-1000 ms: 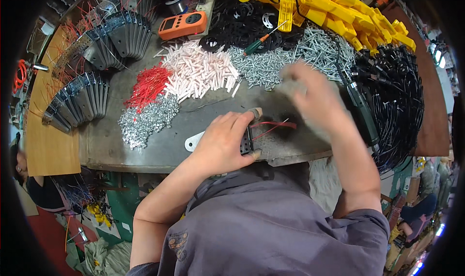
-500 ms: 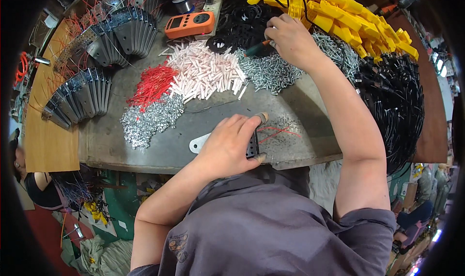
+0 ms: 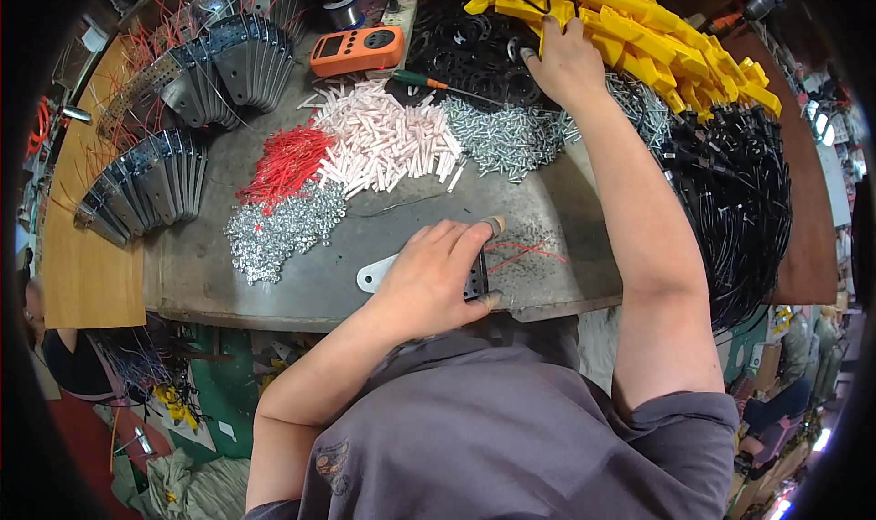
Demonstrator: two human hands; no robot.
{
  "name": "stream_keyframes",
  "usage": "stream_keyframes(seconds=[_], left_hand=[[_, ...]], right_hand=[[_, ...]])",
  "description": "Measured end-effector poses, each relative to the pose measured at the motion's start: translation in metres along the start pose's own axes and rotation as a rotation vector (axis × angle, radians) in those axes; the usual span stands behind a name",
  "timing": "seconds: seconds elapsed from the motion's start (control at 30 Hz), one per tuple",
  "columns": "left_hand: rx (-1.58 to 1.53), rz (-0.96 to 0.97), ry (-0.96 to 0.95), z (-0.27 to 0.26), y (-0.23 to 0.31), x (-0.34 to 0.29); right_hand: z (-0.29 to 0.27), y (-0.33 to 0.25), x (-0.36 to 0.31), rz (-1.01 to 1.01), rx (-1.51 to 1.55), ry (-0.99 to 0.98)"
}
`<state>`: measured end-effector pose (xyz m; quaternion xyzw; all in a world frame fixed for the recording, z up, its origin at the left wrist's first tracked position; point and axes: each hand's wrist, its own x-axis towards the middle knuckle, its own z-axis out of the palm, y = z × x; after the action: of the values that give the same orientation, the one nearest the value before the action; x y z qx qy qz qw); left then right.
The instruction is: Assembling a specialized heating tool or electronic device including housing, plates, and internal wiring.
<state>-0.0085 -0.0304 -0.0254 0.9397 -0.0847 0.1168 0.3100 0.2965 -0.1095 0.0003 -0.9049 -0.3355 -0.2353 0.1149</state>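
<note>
My left hand is closed over a grey metal bracket at the table's front edge; thumb and fingertips wear dark-tipped covers. The bracket's rounded tab with a hole sticks out to the left, and its dark perforated end shows between thumb and finger. Two thin red wires run out to its right. My right hand reaches to the far side, fingers apart, beside the yellow plastic parts and a hanging black cord. A screwdriver with a green handle lies across the black rings.
Piles of white sleeves, screws, red pieces and silver nuts cover the middle. Fanned metal brackets stand at left. An orange meter and solder spool sit behind; black cables heap at right.
My right hand has let go of the green-handled screwdriver, now lying on the black rings, and has moved away and to the right toward the yellow parts. My left hand stays on the bracket.
</note>
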Motion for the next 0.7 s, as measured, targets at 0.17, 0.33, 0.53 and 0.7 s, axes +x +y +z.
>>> stream_keyframes(seconds=[0.17, 0.33, 0.53, 0.7], left_hand=[[-0.048, 0.007, 0.008, -0.001, -0.003, 0.000], [-0.972, -0.148, 0.445, -0.005, -0.010, -0.008], [-1.694, -0.486, -0.010, -0.038, 0.016, -0.020], [-1.495, -0.607, 0.006, -0.034, 0.026, -0.037]], right_hand=[[-0.012, 0.009, -0.005, 0.080, 0.194, 0.056], [-0.053, 0.018, -0.074, -0.112, 0.494, -0.007], [-0.134, -0.022, -0.177, -0.519, 0.895, -0.292], [-0.128, 0.028, -0.152, -0.190, 0.711, -0.334]])
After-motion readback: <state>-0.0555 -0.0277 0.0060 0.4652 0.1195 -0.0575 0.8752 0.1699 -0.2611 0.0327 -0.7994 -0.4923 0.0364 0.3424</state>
